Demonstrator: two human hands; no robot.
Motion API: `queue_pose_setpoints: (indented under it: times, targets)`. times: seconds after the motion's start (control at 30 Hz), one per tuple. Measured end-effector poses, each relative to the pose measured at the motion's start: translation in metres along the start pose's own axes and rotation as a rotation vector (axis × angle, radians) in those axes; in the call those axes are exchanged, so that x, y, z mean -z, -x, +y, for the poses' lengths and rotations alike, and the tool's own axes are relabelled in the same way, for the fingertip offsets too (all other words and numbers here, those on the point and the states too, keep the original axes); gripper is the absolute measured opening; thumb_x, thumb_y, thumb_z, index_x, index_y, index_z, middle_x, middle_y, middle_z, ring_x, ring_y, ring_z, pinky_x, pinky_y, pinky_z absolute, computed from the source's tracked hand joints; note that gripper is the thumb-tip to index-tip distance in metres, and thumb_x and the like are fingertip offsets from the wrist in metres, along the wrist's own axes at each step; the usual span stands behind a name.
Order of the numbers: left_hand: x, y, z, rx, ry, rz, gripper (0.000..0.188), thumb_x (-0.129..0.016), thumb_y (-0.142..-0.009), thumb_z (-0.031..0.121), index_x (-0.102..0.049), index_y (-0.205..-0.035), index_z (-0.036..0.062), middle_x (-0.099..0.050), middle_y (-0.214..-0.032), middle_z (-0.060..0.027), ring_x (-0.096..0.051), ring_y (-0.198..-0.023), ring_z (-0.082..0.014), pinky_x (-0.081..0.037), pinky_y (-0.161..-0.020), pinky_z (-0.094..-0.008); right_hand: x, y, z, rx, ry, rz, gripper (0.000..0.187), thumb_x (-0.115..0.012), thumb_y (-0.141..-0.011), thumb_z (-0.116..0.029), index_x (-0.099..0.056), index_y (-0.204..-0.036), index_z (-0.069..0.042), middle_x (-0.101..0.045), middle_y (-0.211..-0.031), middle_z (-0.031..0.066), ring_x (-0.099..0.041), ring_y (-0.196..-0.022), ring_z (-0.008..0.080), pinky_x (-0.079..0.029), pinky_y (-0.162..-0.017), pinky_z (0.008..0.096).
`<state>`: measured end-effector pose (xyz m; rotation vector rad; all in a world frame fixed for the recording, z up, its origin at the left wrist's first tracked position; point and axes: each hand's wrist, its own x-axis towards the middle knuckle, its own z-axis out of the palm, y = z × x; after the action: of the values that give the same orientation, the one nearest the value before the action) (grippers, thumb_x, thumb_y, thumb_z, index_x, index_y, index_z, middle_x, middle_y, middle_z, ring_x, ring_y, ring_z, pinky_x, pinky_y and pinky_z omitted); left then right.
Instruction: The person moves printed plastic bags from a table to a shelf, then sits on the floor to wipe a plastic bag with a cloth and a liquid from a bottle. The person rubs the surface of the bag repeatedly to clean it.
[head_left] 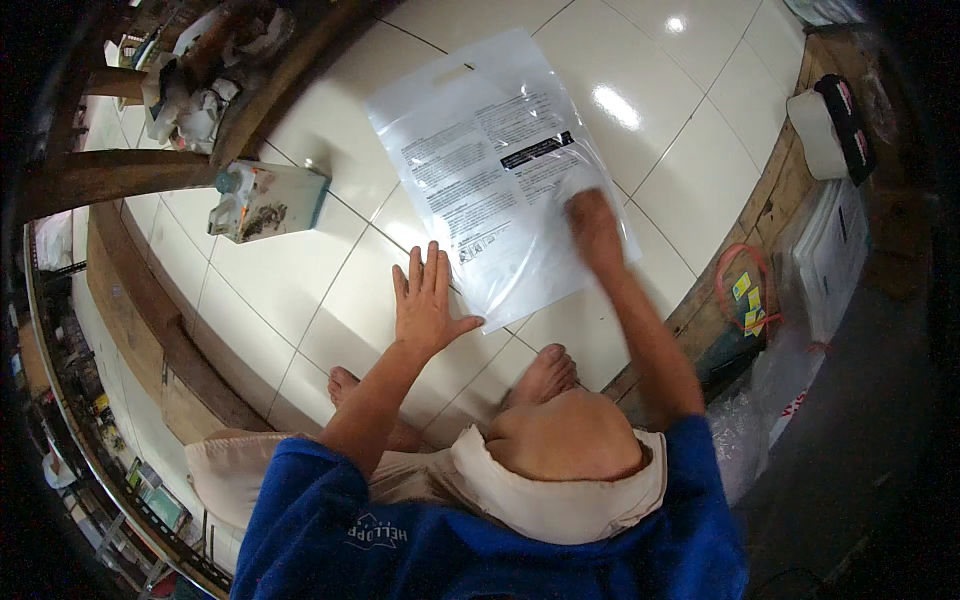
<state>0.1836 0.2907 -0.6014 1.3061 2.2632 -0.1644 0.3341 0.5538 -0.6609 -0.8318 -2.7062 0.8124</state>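
Left of the flat, white plastic bag with black print [500, 190], a grimy, whitish, boxy plastic jug [278, 205] stood on glossy cream floor tiles [290, 285]. The bare left hand [425, 305] was splayed wide, gripping nothing, thumb at the bag's near-left corner. The bare right hand [593, 232], blurry over the bag's right side, looked closed around a soft white wad [578, 181]; couldn't tell how tightly. IMO bracing that corner and stroking lightly away from it would've kept the bag from bunching.
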Motion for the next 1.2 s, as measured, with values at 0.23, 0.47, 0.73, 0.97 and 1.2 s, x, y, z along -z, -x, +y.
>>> queue_pose_setpoints:
  times: [0.23, 0.47, 0.73, 0.97, 1.2]
  targets:
    - [-0.013, 0.009, -0.004, -0.044, 0.016, 0.112, 0.123, -0.077, -0.062, 0.065, -0.025, -0.145, -0.0097, -0.02, -0.155, -0.0242, -0.017, -0.143, -0.043, -0.022, -0.111, -0.0627, -0.048, 0.065, 0.001, -0.119, 0.024, 0.149, 0.014, -0.054, -0.085, -0.006, -0.058, -0.095, 0.003, -0.058, -0.102, 0.0234, -0.056, -0.097, 0.0393, -0.045, -0.092, 0.0433]
    - [-0.009, 0.002, -0.004, -0.056, 0.003, 0.148, 0.123, -0.077, -0.062, 0.065, -0.025, -0.144, -0.0106, -0.022, -0.154, -0.0252, -0.021, -0.142, -0.0441, -0.024, -0.109, -0.0624, -0.011, 0.059, -0.033, -0.253, -0.21, 0.025, 0.008, -0.058, -0.084, -0.001, -0.057, -0.091, 0.001, -0.058, -0.089, 0.0203, -0.056, -0.085, 0.0362, -0.046, -0.078, 0.0424]
    - [-0.001, 0.005, -0.001, -0.022, -0.03, 0.056, 0.122, -0.073, -0.065, 0.068, -0.022, -0.147, -0.0079, -0.017, -0.156, -0.0222, -0.014, -0.144, -0.0409, -0.019, -0.112, -0.0605, 0.041, 0.024, 0.019, -0.315, -0.091, 0.11, 0.002, -0.06, -0.08, 0.002, -0.058, -0.081, 0.002, -0.058, -0.084, 0.0176, -0.057, -0.085, 0.0348, -0.047, -0.077, 0.0406]
    - [-0.006, 0.004, -0.003, 0.003, -0.03, -0.039, 0.124, -0.069, -0.068, 0.07, -0.014, -0.151, -0.0033, -0.007, -0.161, -0.0167, -0.003, -0.148, -0.0359, -0.008, -0.118, -0.0573, -0.003, 0.066, 0.015, -0.037, -0.136, 0.117, 0.011, -0.057, -0.077, 0.004, -0.058, -0.087, 0.001, -0.056, -0.09, 0.0205, -0.055, -0.091, 0.039, -0.045, -0.079, 0.0451]
    - [0.004, 0.01, -0.018, -0.002, -0.067, 0.066, 0.123, -0.079, -0.062, 0.062, -0.022, -0.147, -0.0058, -0.02, -0.155, -0.0224, -0.016, -0.145, -0.0401, -0.018, -0.116, -0.0555, 0.057, 0.055, 0.027, -0.452, -0.376, 0.144, 0.013, -0.066, -0.081, -0.004, -0.061, -0.092, 0.001, -0.06, -0.089, 0.0157, -0.06, -0.081, 0.0319, -0.049, -0.076, 0.0384]
